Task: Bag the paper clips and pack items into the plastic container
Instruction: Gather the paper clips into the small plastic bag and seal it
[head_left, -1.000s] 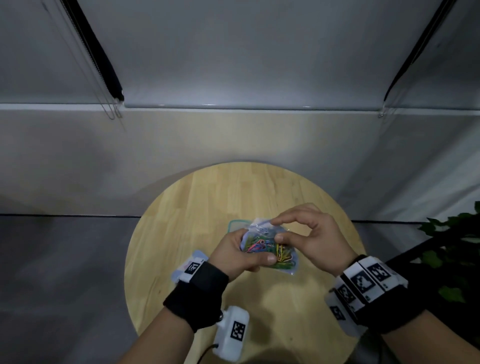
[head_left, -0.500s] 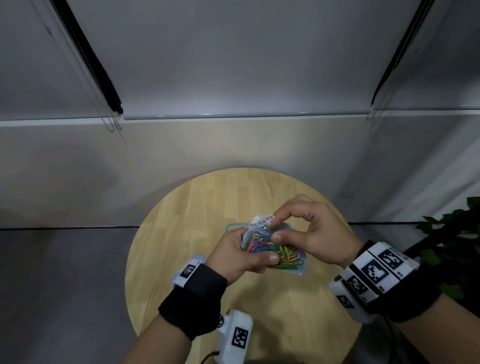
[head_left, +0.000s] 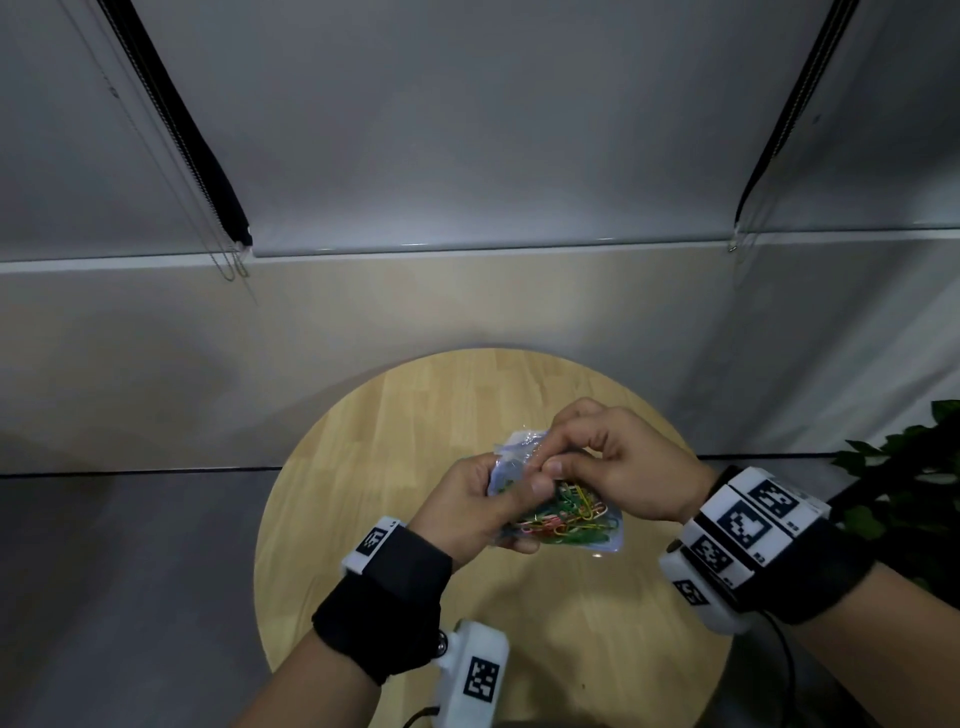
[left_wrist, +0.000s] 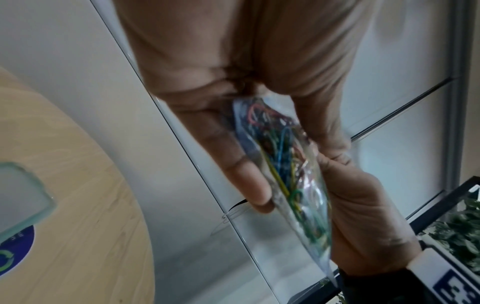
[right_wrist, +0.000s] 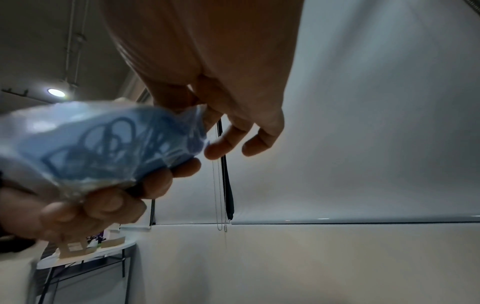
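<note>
A clear plastic bag full of coloured paper clips hangs above the round wooden table. My left hand grips its left side, thumb on top, fingers underneath. My right hand pinches the bag's upper edge between thumb and forefinger. In the left wrist view the bag lies between my left fingers and the right hand. The right wrist view shows the bag's blue printed back. The pale green plastic container stands on the table; in the head view my hands hide it.
A round blue sticker lies on the table by the container. A green plant stands to the right of the table. Behind the table runs a pale wall with roller blinds and their bead chains.
My hands have tilted and shifted the bag a little to the right. The right thumb and forefinger have closed on its upper edge. The container's corner, seen earlier, is now hidden.
</note>
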